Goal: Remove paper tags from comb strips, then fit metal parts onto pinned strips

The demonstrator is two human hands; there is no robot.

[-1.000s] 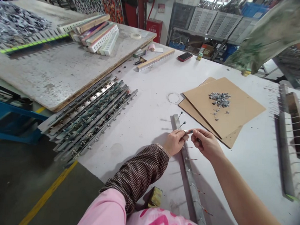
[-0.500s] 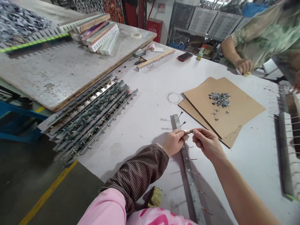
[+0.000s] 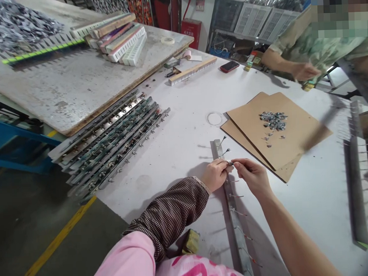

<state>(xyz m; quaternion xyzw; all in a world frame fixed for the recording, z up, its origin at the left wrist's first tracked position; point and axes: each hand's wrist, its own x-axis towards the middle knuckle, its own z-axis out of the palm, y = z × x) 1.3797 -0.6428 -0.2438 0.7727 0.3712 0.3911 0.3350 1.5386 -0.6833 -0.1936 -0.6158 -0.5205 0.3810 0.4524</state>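
A long grey metal bar (image 3: pixel 235 216) with thin wire pins along its side lies lengthwise in front of me. Small dark pieces (image 3: pixel 226 151) sit on the two pins at its far end. My left hand (image 3: pixel 216 174) is closed over the bar below them, fingertips pinched at a pin; what they grip is hidden. Touching those fingertips, my right hand (image 3: pixel 252 176) pinches a small dark grey piece (image 3: pixel 231 163), mostly covered by the fingers. To the right, a loose heap of similar grey pieces (image 3: pixel 274 121) rests on stacked brown boards (image 3: pixel 307 127).
Several metal bars with clips (image 3: pixel 118 144) lie together at the left. A yellow block (image 3: pixel 191 241) is close to my body. A phone (image 3: pixel 229 66) and a slotted wooden strip (image 3: pixel 193 71) lie farther back. A co-worker's hand (image 3: pixel 305 71) is across the table near another pinned bar (image 3: pixel 356 188).
My right hand has moved slightly left, bringing the small piece against my left fingertips. The co-worker's hand has shifted, and a blurred dark shape now crosses the right corner of the boards.
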